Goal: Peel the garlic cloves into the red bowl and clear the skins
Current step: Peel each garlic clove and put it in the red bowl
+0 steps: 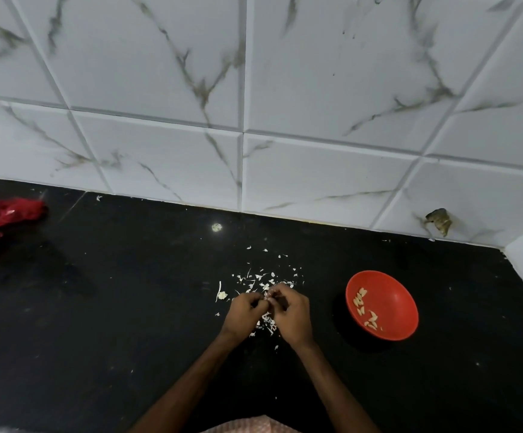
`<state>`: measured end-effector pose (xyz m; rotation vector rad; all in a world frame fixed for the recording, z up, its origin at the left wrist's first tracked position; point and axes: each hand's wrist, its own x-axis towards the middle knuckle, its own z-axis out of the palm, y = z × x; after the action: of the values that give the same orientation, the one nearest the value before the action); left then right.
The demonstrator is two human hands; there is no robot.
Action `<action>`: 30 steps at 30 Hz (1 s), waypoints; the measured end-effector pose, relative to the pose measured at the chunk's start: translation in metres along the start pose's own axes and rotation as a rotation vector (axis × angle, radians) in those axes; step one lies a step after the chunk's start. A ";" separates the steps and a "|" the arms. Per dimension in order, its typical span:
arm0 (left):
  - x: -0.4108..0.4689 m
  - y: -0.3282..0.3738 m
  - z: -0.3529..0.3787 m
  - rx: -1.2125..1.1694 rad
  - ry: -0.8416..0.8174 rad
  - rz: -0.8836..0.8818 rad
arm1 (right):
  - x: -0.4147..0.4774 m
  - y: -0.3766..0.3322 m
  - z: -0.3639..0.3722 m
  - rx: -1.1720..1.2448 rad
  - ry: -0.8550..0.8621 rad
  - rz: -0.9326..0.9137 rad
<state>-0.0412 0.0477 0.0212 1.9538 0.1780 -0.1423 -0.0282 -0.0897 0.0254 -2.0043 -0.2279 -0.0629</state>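
**Q:** Head view. Where are the hands?

**Me:** Both are together, low over the table (129,307). My left hand (244,310) and right hand (293,317) are curled, fingertips meeting and pinching one garlic clove (271,300) between them. The clove is mostly hidden, so I can't tell how much skin is left on it.

**Q:** And the bowl?

**Me:** The red bowl (394,307) is off to my right, apart from the hands. The peeled cloves (364,310) lie along its left inner side.

**Q:** What could go wrong?

**Me:** Three things, as I judge it.
- **Losing the clove:** a bare clove is likely slick. Too hard a pinch could shoot it out into the skins (263,281) scattered under and beyond my hands.
- **Skin in the bowl:** a flake clinging to my fingers could drop in with the clove as I cross the gap.
- **Missed flakes:** the skins look light and papery, so a fast sweep would probably scatter them wider. Stray bits lie well off already, near the wall and towards the red mesh bag (7,214) at far left, and are easy to miss on clearing.
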 end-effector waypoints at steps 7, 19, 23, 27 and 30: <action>0.002 0.002 -0.005 -0.118 0.045 0.048 | -0.001 -0.004 0.004 0.401 0.011 0.314; -0.002 0.012 -0.012 -0.187 0.083 0.114 | 0.005 -0.018 0.004 0.592 0.028 0.452; -0.001 0.010 -0.013 -0.171 0.098 0.092 | 0.005 -0.025 0.004 0.740 -0.019 0.568; 0.003 -0.003 -0.013 0.021 0.067 0.060 | 0.007 -0.025 0.004 0.725 0.031 0.553; 0.004 -0.005 -0.015 0.159 0.024 0.094 | 0.007 -0.022 0.002 0.636 0.068 0.488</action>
<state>-0.0383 0.0635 0.0219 2.1186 0.0926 -0.0733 -0.0253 -0.0778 0.0446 -1.3726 0.2637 0.2267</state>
